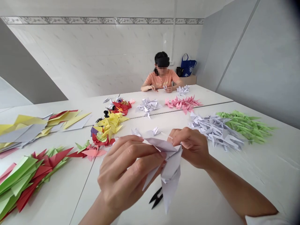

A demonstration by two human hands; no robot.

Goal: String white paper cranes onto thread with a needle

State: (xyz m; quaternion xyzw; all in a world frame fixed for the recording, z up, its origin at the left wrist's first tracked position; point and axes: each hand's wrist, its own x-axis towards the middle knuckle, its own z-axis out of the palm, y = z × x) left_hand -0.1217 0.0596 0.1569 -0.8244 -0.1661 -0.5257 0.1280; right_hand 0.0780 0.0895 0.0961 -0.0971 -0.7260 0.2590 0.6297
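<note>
The left hand (pixel 119 175) has its grip closed on white origami paper (pixel 172 175), above the worktop (pixel 206 200), where black thread snips (pixel 156 195) lie. The right hand (pixel 194 147) curls beside the paper's upper edge; what that grip holds, I cannot tell. Lettering on a co-worker's orange T-shirt (pixel 161 79) and a blue bag's (pixel 186 67) white emblem are too small to read.

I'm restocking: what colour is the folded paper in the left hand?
The folded paper is white, seen best in the head view.
</note>
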